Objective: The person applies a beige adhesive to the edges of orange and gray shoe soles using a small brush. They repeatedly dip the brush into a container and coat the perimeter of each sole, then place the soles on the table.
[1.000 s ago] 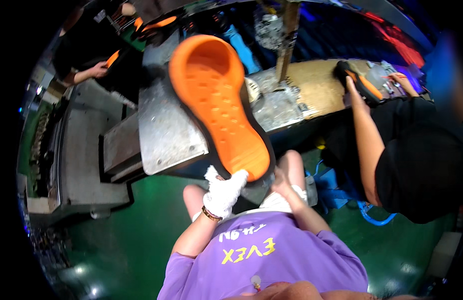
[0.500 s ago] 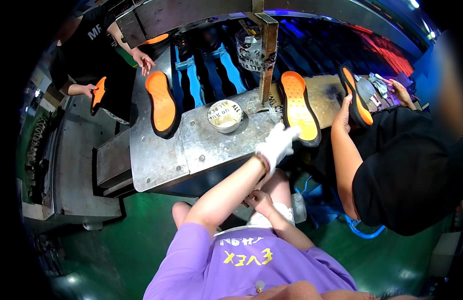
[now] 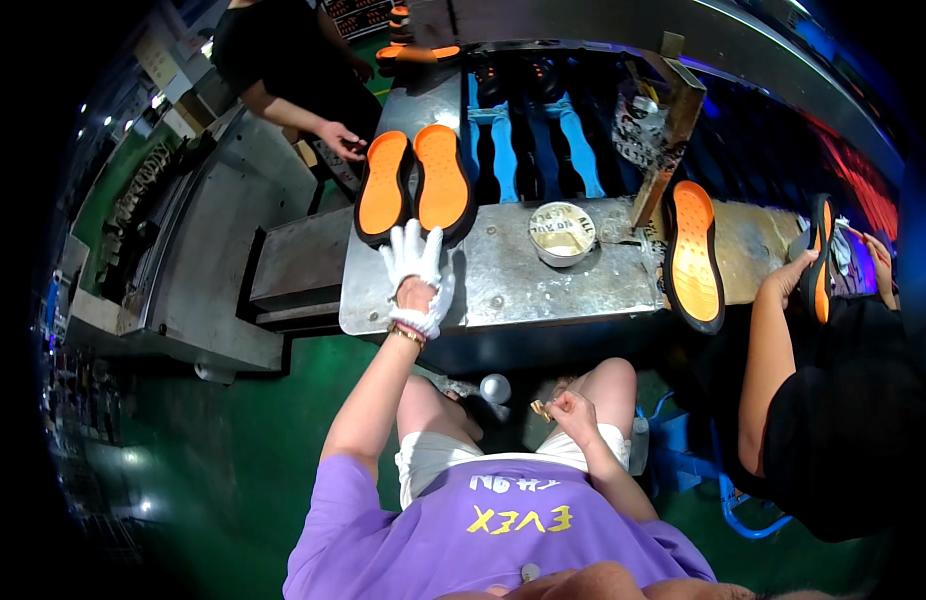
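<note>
Two shoe soles with orange insides and black rims lie side by side on the metal table: the left sole point(image 3: 384, 190) and its neighbour point(image 3: 443, 180). My left hand point(image 3: 418, 280), in a white glove, is at their near ends with its fingers spread, the tips seeming to touch the rims. Over my right thigh, the bare fingers of my right hand point(image 3: 575, 412) pinch a small yellowish piece point(image 3: 540, 408), too small to name. A third sole point(image 3: 693, 250) lies farther right at the table edge.
A round tub point(image 3: 562, 235) stands mid-table beside an upright post point(image 3: 673, 140). Blue holders point(image 3: 503, 150) lie behind it. A co-worker's hand point(image 3: 340, 138) is at the far left; another co-worker at right holds a sole point(image 3: 822, 255). A metal machine point(image 3: 193, 260) stands left.
My left hand has moved left from the right-hand sole to the pair. A second sole now lies beside the first, and the far-left co-worker's hand no longer shows a sole. The view has shifted left.
</note>
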Action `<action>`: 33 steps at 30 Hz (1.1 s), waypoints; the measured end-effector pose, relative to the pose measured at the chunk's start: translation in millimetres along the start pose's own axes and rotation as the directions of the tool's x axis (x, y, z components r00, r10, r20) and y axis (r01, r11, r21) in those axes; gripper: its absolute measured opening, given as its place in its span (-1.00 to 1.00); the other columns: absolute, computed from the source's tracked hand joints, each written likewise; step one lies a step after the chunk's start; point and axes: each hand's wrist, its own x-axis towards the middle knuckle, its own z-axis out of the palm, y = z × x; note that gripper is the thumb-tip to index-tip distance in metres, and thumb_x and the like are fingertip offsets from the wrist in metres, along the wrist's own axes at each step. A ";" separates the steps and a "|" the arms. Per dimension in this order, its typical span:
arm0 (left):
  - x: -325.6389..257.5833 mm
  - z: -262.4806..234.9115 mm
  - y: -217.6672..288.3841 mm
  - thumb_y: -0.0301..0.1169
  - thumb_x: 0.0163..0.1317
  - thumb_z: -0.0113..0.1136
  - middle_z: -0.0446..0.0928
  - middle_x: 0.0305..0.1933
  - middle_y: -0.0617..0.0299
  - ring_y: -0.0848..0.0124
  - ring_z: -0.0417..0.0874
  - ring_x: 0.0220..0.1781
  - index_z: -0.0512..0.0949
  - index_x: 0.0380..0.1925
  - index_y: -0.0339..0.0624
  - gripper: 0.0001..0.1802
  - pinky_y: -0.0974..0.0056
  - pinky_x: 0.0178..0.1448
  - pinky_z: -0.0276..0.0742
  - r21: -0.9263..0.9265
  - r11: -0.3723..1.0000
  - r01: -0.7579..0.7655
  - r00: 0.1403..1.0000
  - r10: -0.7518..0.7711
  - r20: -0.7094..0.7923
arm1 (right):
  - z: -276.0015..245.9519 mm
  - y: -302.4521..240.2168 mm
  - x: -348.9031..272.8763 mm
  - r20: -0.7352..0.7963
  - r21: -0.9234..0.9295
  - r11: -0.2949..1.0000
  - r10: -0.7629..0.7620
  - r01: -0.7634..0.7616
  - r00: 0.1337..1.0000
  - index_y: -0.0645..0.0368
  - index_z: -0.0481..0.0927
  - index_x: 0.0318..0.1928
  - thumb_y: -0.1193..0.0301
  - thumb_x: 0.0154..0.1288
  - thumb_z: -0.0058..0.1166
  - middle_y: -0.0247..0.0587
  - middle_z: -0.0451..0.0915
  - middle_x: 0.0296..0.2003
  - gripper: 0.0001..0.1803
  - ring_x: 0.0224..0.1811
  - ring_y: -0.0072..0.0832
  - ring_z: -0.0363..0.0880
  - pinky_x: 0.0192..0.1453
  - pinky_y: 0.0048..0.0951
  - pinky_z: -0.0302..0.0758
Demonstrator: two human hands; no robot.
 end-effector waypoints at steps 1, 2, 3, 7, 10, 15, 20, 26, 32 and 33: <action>1.4 10.2 -12.0 -0.37 0.12 0.27 0.22 0.56 -0.12 -0.25 0.08 0.61 0.38 0.43 0.01 -0.22 -0.34 0.61 -0.07 0.019 1.000 -0.015 0.999 0.014 0.052 | 2.3 1.2 0.1 0.001 0.010 1.000 -0.024 0.024 1.000 0.18 0.58 -0.48 0.25 0.21 0.38 -0.33 0.57 -0.60 -0.68 -0.52 -0.62 0.49 -0.36 -0.46 0.46; 1.8 24.7 -26.0 -0.35 0.15 0.25 0.23 0.55 -0.11 -0.20 0.08 0.62 0.36 0.44 0.00 -0.24 -0.32 0.62 -0.08 0.035 0.999 -0.033 0.994 0.029 0.106 | 6.2 1.6 1.5 0.001 0.022 0.999 -0.047 0.046 0.999 0.17 0.58 -0.48 0.25 0.21 0.38 -0.33 0.56 -0.60 -0.69 -0.53 -0.62 0.49 -0.36 -0.46 0.46; 5.1 35.5 -24.2 -0.35 0.19 0.19 0.28 0.52 -0.10 -0.12 0.17 0.60 0.33 0.45 -0.03 -0.25 -0.29 0.61 -0.02 -0.055 0.998 -0.024 0.994 0.029 0.101 | 2.1 1.9 0.4 -0.017 0.025 0.998 -0.055 0.055 0.998 0.17 0.58 -0.47 0.25 0.21 0.38 -0.33 0.56 -0.61 -0.69 -0.53 -0.62 0.48 -0.36 -0.46 0.45; 11.3 46.9 -26.0 -0.43 0.16 0.19 0.58 0.02 -0.02 -0.10 0.51 0.19 0.65 -0.09 -0.12 -0.71 -0.16 0.33 0.38 -0.078 0.996 -0.034 0.999 0.032 -0.022 | -5.6 -11.7 1.0 -0.039 0.031 0.997 -0.069 0.070 0.997 0.18 0.57 -0.47 0.26 0.23 0.37 -0.39 0.54 -0.61 -0.69 -0.53 -0.65 0.45 -0.37 -0.49 0.43; -12.4 32.0 -19.4 -0.64 0.07 0.28 0.53 0.16 -0.25 -0.16 0.52 0.27 0.65 -0.23 -0.28 -0.78 0.02 0.36 0.44 -0.420 0.907 -0.034 0.983 -0.046 -0.179 | -29.9 -43.1 7.4 -0.002 0.029 0.996 0.090 -0.090 0.996 0.18 0.63 -0.39 0.31 0.28 0.36 -0.44 0.56 -0.56 -0.77 -0.49 -0.71 0.46 -0.35 -0.52 0.45; -104.7 -46.2 2.8 -0.75 0.12 0.23 0.60 0.05 -0.04 0.17 0.43 0.47 0.61 -0.40 -0.27 -0.85 0.19 0.35 0.43 -0.804 0.545 0.239 0.944 -0.323 0.062 | -97.9 -113.6 39.4 -0.161 0.329 0.931 -0.108 0.157 0.981 0.24 0.63 -0.26 0.49 0.34 0.31 -0.42 0.62 -0.27 -0.89 -0.35 -0.73 0.50 -0.22 -0.62 0.50; -161.1 -115.0 35.3 -0.37 0.37 0.19 0.32 0.51 -0.01 0.19 0.46 0.41 0.52 0.23 -0.29 -0.55 0.16 0.45 0.37 -0.947 -0.297 0.121 0.763 -0.582 0.280 | -164.4 -208.3 89.9 -0.358 -0.022 0.898 -0.417 0.439 0.835 0.28 0.61 -0.30 0.49 0.28 0.32 -0.25 0.66 -0.21 -0.86 -0.35 -0.65 0.48 -0.25 -0.55 0.47; -167.9 -81.6 10.4 -0.24 0.51 0.03 0.52 0.33 0.12 0.25 0.51 0.37 0.42 0.27 -0.23 -0.55 0.18 0.48 0.35 -0.797 -0.455 0.397 0.618 -0.509 0.599 | -162.0 -249.4 159.1 -0.100 -0.576 0.666 -0.633 0.474 0.768 0.21 0.65 -0.38 0.36 0.17 0.29 -0.08 0.66 -0.33 -0.83 -0.12 -0.10 0.62 -0.06 -0.09 0.56; -153.3 -78.8 18.2 -0.24 0.45 0.16 0.67 0.11 0.12 0.23 0.68 0.16 0.58 0.01 -0.15 -0.72 0.11 0.27 0.60 -0.487 -0.845 0.221 0.464 -0.348 0.815 | -138.3 -254.4 194.4 0.052 -0.768 0.480 -0.613 0.424 0.788 0.15 0.65 -0.42 0.30 0.15 0.30 -0.20 0.68 -0.33 -0.81 -0.17 -0.17 0.67 -0.11 -0.15 0.62; -151.2 -80.2 20.0 -0.24 0.45 0.16 0.67 0.12 0.11 0.21 0.68 0.16 0.58 0.01 -0.16 -0.72 0.09 0.28 0.60 -0.484 -0.843 0.236 0.471 -0.336 0.815 | -136.3 -253.4 198.4 0.092 -0.795 0.440 -0.593 0.418 0.800 0.15 0.66 -0.39 0.29 0.16 0.30 -0.20 0.68 -0.34 -0.81 -0.18 -0.15 0.68 -0.11 -0.13 0.62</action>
